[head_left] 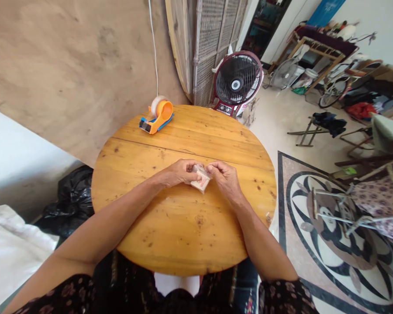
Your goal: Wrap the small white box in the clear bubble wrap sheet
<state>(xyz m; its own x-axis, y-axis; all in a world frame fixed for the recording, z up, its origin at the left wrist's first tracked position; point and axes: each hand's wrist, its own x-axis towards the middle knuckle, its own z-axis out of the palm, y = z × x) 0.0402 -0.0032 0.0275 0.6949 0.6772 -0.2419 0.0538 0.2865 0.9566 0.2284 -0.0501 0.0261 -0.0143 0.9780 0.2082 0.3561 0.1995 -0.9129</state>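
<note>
Over the middle of the round wooden table [183, 226], my left hand [180, 172] grips a small pale packet [201, 181] in clear plastic wrap. Reddish marks show on its face, but what is inside I cannot make out. My right hand [225, 176] is closed in a pinch at the packet's upper right, with thumb and forefinger at the edge of the wrap. Whether a bit of plastic sits between those fingertips is too small to see well. An orange and blue tape dispenser [162, 117] with a roll of clear tape stands at the table's far left.
A dark red electric fan [237, 83] stands just behind the table. Plywood [68, 65] leans along the left, with a black plastic bag [74, 200] below it. To the right are a folding stool [314, 128], a bicycle [337, 89] and a patterned chair [376, 196].
</note>
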